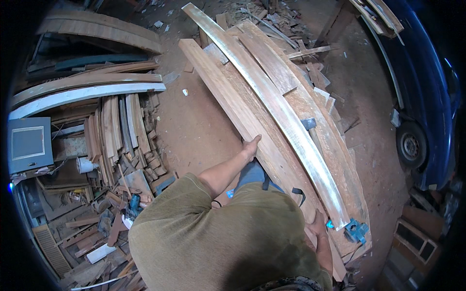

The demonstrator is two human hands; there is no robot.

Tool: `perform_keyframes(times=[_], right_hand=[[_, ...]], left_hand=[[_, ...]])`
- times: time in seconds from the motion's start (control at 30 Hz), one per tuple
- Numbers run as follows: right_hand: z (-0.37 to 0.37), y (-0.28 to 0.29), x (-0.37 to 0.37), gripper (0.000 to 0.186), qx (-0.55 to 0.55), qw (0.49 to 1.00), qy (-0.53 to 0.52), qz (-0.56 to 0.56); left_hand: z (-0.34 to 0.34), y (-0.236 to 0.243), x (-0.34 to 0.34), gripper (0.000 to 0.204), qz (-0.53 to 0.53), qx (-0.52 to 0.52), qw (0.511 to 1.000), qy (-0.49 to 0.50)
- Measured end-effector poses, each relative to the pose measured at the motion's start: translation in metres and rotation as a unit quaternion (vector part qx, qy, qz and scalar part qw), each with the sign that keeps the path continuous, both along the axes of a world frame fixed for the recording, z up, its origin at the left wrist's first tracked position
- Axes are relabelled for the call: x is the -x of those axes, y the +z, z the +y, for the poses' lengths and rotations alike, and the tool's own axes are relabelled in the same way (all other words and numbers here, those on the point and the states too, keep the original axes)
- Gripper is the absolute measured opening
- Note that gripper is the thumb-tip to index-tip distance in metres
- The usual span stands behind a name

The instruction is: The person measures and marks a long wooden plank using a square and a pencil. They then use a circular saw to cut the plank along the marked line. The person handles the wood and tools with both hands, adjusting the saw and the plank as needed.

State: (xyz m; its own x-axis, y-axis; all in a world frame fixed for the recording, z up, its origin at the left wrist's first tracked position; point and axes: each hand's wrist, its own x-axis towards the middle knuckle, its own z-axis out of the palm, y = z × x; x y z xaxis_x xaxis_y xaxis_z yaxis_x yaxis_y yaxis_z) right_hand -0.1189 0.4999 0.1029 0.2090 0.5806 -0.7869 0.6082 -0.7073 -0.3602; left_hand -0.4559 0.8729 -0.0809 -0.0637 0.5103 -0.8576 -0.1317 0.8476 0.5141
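No words, numbers, brands or signs are being shown legibly. A small patch of fine, dark, print-like marks (293,134) is being borne by the long silvery bar (272,99), on its upward face, past the middle toward the end that is being flanked by the blue tool (357,231). The marks are being seen packed closely together, and single characters are being lost to their small size; whether letters or figures are being displayed cannot be told.
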Motion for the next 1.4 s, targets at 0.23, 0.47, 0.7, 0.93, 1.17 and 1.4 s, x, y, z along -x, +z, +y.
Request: perform_keyframes(times=[0.23,0.47,0.7,0.93,1.17,1.4], right_hand=[[-0.028,-0.006,-0.011,0.145,0.046,0.988,0.139,-0.049],[-0.033,-0.011,0.005,0.144,0.067,0.991,0.095,-0.062],[-0.009,0.035,0.016,0.138,-0.003,0.988,0.111,-0.106],[0.093,0.093,0.028,0.127,-0.012,0.996,0.083,-0.007],[0.213,0.087,0.062,0.119,-0.046,0.972,0.057,0.222],[0.334,0.056,0.138,0.114,0.012,0.952,0.004,0.305]], left_hand=[[0.011,0.034,-0.017,0.09,-0.004,0.018,1.0,0.0],[0.007,0.018,-0.008,0.088,-0.106,0.059,0.993,0.008],[0.033,0.069,0.012,0.084,-0.149,0.016,0.988,0.04],[0.125,0.161,0.009,0.083,0.073,0.002,0.997,0.013],[0.125,0.144,0.059,0.093,-0.136,-0.091,0.976,0.142],[0.029,0.128,0.006,0.1,-0.126,-0.091,0.987,0.038]])
